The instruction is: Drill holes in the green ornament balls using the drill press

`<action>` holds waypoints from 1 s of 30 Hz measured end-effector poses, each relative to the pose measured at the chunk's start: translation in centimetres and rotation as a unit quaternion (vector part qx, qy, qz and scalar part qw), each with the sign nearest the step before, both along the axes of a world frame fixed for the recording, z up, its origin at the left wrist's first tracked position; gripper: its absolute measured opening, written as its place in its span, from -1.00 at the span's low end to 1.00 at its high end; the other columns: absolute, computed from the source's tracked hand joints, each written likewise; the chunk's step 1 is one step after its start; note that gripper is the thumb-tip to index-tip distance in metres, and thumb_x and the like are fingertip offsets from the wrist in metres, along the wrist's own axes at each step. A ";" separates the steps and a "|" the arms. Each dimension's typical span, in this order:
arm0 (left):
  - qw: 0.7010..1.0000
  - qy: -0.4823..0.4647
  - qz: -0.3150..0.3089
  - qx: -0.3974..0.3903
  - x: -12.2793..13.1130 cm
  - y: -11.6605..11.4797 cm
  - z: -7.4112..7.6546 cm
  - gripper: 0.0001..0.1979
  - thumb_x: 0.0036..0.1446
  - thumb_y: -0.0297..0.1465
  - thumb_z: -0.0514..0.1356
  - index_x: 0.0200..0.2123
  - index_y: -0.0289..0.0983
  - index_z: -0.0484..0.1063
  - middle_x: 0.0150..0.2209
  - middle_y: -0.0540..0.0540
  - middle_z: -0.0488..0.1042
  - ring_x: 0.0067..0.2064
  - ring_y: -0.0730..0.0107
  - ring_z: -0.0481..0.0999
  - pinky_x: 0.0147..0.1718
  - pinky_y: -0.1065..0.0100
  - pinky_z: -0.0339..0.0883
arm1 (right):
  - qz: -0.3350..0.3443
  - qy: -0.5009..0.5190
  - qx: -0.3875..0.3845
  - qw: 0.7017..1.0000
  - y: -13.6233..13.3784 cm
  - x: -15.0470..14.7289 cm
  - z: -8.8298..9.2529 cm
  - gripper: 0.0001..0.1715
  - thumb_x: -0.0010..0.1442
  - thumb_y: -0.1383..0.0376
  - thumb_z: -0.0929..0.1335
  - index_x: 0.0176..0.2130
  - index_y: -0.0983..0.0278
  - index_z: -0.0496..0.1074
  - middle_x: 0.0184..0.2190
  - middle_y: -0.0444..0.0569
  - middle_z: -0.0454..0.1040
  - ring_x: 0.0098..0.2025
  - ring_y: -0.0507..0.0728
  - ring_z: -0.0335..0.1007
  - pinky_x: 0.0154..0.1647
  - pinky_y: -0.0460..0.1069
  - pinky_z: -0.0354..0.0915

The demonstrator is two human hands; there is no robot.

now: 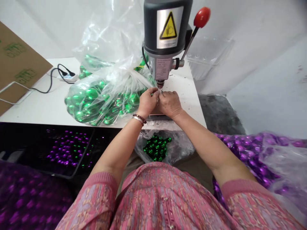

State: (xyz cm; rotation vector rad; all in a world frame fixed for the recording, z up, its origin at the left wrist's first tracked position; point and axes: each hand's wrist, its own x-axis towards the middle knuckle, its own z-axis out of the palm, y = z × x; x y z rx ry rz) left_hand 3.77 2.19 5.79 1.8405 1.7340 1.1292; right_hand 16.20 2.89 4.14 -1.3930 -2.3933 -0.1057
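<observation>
Both my hands meet at the base of a small drill press [165, 38], just under its chuck [160, 83]. My left hand [149, 101], with bracelets at the wrist, is closed with thumb and fingers pinched. Against it, my right hand [170, 103] is closed too, its fingers curled inward. What they pinch is hidden behind the fingers. To the left of my left hand lies a clear plastic bag [115, 83] full of shiny green balls [90, 100]. Below the table edge, another open plastic bag [178, 143] holds small shiny green pieces [157, 148].
A lever with a red knob [202, 17] sticks out at the press's right. On the white table [48, 111] are a power strip [68, 77] with black cords and a cardboard box [21, 60]. Bags of purple balls [249, 156] stand right and left. A dark tray [79, 164] holds purple and green pieces.
</observation>
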 end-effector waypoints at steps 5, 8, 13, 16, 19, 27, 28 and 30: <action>0.998 -0.058 0.019 0.013 0.4 0.6 -0.1 -0.80 0.20 -0.40 0.18 -0.18 -0.29 0.58 -0.19 -0.08 0.65 -0.18 0.36 0.58 -0.09 0.39 0.41 | -0.009 0.032 -0.018 0.999 -0.2 -0.2 -0.3 -0.56 0.30 0.31 0.15 -0.02 0.44 0.47 -0.17 0.27 0.51 -0.10 0.24 0.34 -0.10 0.09 0.05; 0.999 -0.012 0.040 0.018 0.2 0.6 0.5 -0.85 0.16 -0.41 0.21 -0.26 -0.28 0.58 -0.29 -0.05 0.64 -0.24 0.36 0.56 -0.12 0.39 0.41 | -0.026 0.068 -0.032 0.997 -0.4 0.1 -0.6 -0.55 0.35 0.25 0.13 -0.09 0.37 0.50 -0.17 0.22 0.52 -0.08 0.23 0.36 -0.09 0.07 0.09; 1.000 0.024 0.005 0.003 -0.7 1.0 0.6 -0.83 0.17 -0.42 0.17 -0.25 -0.30 0.58 -0.27 -0.08 0.64 -0.20 0.35 0.56 -0.14 0.40 0.41 | -0.082 0.153 -0.066 0.983 -0.2 0.7 -1.4 -0.43 0.41 0.07 0.08 0.10 0.32 0.41 -0.01 0.18 0.49 -0.05 0.19 0.39 -0.10 0.02 0.21; 0.993 0.114 -0.013 0.011 -1.1 1.0 0.1 -0.80 0.21 -0.42 0.13 -0.26 -0.26 0.58 -0.18 -0.11 0.64 -0.13 0.34 0.56 -0.07 0.38 0.40 | -0.051 0.179 -0.085 0.979 0.4 0.8 -2.1 -0.43 0.39 0.09 0.14 0.27 0.24 0.26 0.19 0.10 0.39 0.12 0.16 0.34 0.04 0.00 0.25; 0.978 0.209 -0.015 0.013 -1.6 0.8 -0.4 -0.77 0.25 -0.42 0.10 -0.28 -0.24 0.58 -0.10 -0.15 0.63 -0.05 0.31 0.56 -0.01 0.36 0.39 | -0.007 0.181 -0.109 0.977 0.9 0.8 -2.7 -0.42 0.35 0.14 0.21 0.30 0.18 0.25 0.21 0.04 0.39 0.15 0.18 0.32 0.10 0.01 0.24; 0.939 0.324 -0.110 0.016 -3.0 1.1 -1.2 -0.69 0.23 -0.49 0.05 -0.09 -0.25 0.56 0.04 -0.22 0.56 0.09 0.20 0.51 0.15 0.18 0.35 | -0.026 0.158 -0.132 0.978 1.0 0.2 -3.2 -0.55 0.34 0.28 0.16 0.09 0.23 0.46 0.00 0.17 0.51 0.11 0.31 0.27 0.02 0.15 0.17; 0.939 0.327 -0.107 0.024 -3.2 1.0 -1.5 -0.66 0.21 -0.51 0.07 -0.02 -0.26 0.53 0.08 -0.24 0.54 0.14 0.17 0.48 0.19 0.15 0.32 | -0.032 0.155 -0.133 0.978 1.2 0.2 -3.2 -0.55 0.34 0.30 0.15 0.06 0.23 0.48 -0.02 0.17 0.51 0.12 0.31 0.26 0.03 0.16 0.15; 0.941 0.326 -0.081 0.045 -3.9 0.6 -2.1 -0.59 0.18 -0.53 0.10 0.10 -0.27 0.46 0.14 -0.26 0.48 0.22 0.15 0.42 0.26 0.12 0.25 | -0.045 0.154 -0.133 0.978 1.8 0.2 -3.0 -0.57 0.31 0.34 0.16 0.01 0.23 0.50 -0.03 0.17 0.52 0.14 0.32 0.25 0.05 0.18 0.13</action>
